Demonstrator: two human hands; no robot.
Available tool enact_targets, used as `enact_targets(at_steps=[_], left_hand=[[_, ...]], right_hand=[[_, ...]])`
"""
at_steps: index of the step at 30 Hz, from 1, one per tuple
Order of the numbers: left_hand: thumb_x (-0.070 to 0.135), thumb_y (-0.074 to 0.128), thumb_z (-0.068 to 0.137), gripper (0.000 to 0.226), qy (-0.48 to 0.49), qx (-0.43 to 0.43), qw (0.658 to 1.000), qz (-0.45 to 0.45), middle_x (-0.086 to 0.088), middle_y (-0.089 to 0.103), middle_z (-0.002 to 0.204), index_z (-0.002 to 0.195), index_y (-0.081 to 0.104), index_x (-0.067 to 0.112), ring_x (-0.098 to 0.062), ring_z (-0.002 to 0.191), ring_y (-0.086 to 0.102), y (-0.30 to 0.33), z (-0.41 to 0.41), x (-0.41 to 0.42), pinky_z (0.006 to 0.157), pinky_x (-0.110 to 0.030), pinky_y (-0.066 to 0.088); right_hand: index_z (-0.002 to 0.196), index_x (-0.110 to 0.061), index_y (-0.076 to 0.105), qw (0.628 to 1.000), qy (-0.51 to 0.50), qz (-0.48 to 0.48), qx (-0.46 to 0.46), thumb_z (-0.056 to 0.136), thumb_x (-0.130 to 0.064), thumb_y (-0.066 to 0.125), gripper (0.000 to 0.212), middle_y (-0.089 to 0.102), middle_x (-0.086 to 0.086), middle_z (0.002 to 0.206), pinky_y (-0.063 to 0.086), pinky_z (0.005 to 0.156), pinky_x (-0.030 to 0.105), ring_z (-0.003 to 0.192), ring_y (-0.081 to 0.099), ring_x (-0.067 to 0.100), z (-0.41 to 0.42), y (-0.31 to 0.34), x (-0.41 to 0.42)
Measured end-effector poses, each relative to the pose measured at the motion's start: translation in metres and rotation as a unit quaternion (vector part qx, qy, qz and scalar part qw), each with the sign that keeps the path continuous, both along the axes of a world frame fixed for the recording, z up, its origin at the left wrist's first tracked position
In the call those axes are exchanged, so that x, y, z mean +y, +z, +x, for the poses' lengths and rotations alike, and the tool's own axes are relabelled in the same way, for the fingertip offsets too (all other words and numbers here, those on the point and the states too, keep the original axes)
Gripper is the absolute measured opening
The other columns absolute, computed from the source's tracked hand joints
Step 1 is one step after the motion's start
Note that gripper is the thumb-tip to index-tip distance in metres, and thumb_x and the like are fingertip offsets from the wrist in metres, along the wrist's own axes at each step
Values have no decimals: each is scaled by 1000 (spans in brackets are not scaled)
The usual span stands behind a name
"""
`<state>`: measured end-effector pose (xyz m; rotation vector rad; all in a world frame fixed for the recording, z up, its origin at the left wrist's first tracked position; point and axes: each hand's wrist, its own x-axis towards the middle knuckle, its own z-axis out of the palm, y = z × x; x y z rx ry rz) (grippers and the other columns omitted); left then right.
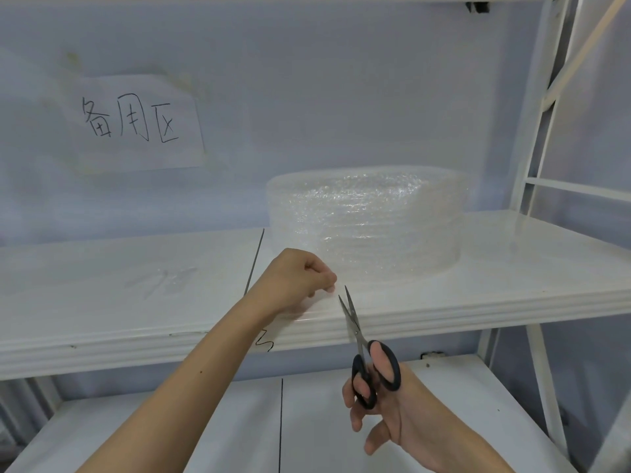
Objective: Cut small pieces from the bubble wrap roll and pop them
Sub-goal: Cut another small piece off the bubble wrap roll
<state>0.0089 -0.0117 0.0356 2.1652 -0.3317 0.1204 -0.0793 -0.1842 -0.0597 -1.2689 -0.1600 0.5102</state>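
A white shelf (pixel 478 295) with a ribbed front edge is seen running across the middle of the frame, carried by a white metal rack whose uprights (pixel 532 158) are visible at the right. The bubble wrap roll (pixel 368 220) is stood on end on this shelf, right of centre, against a pale blue wall (pixel 307 80). A loose sheet of the wrap (pixel 317 302) is drawn forward from the roll's foot to the shelf edge, where it is pinched between thumb and curled fingers of the left hand (pixel 300 281) at the centre of the frame. Just right of that pinch, a pair of black-handled scissors (pixel 362 346) is held by the right hand (pixel 382 404) in the lower right; thumb and a finger are passed through the loops, the remaining fingers are loosely spread, and the blades are parted slightly with the tips at the sheet's edge. A flat, clear scrap of wrap (pixel 164 278) is seen lying on the shelf at centre left. A dark seam (pixel 254 261) between two shelf boards is visible beside the left wrist. A paper sign (pixel 133 122) with handwritten characters is fixed to the wall at upper left. A lower shelf (pixel 205 431) in the same white is shown beneath both forearms.
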Motion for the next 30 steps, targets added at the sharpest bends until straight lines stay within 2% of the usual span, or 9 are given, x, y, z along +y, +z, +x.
enact_targets(at_steps=[3, 8, 11, 15, 18, 23, 26, 30], left_hand=[[21, 69, 86, 13, -2, -1, 1000, -15, 5, 77, 78, 87, 74, 9, -9, 62, 55, 4, -3, -2, 66, -27, 46], [23, 71, 84, 15, -8, 16, 999, -28, 6, 76, 76, 87, 73, 9, -10, 64, 55, 7, -7, -4, 68, -29, 47], [20, 71, 84, 14, -17, 23, 999, -42, 4, 76, 77, 88, 74, 7, -11, 64, 55, 6, -9, -4, 67, -28, 46], [18, 70, 85, 14, -19, 18, 998, -56, 7, 75, 75, 86, 74, 5, -8, 62, 55, 5, -12, -4, 66, -23, 47], [18, 71, 84, 11, -21, 19, 998, -59, 4, 76, 80, 83, 74, 7, -9, 65, 55, 4, -13, -3, 67, -23, 48], [14, 70, 84, 11, -22, 31, 997, -69, 10, 72, 73, 88, 74, 4, -9, 65, 53, 2, -14, -5, 68, -24, 47], [14, 70, 83, 11, -18, 38, 997, -71, 4, 74, 78, 88, 74, 5, -11, 66, 53, 1, -14, -4, 69, -26, 47], [14, 69, 86, 11, -12, 47, 996, -81, 4, 73, 74, 91, 73, 5, -9, 63, 53, -2, -13, -5, 65, -21, 47]], right_hand=[[58, -11, 53, 1000, 0, 10, -6, 45, -75, 74, 68, 60, 8, 72, 51, 44, 31, 59, 57, 23, 1, 1, 1], [63, -9, 49, 999, -6, 43, -22, 44, -75, 75, 74, 56, 6, 68, 50, 44, 31, 57, 56, 21, 5, 9, 3], [63, -10, 50, 998, 1, 40, -38, 53, -72, 71, 67, 54, 6, 70, 50, 44, 31, 58, 54, 21, 8, 13, 4], [62, -11, 51, 997, 1, 40, -60, 55, -71, 71, 64, 53, 4, 68, 50, 45, 31, 57, 53, 20, 12, 16, 5], [62, -10, 49, 997, -9, 27, -67, 64, -65, 62, 56, 53, 4, 68, 49, 44, 31, 57, 53, 20, 13, 15, 3], [63, -11, 50, 998, -11, 21, -62, 65, -64, 61, 55, 53, 4, 69, 49, 45, 31, 58, 53, 20, 14, 12, -2], [63, -10, 50, 998, -12, 22, -65, 65, -63, 61, 54, 52, 5, 69, 49, 45, 31, 57, 52, 21, 16, 13, -5], [65, -10, 47, 997, -1, 15, -72, 69, -60, 63, 53, 50, 5, 70, 50, 46, 31, 56, 50, 20, 22, 15, -8]])
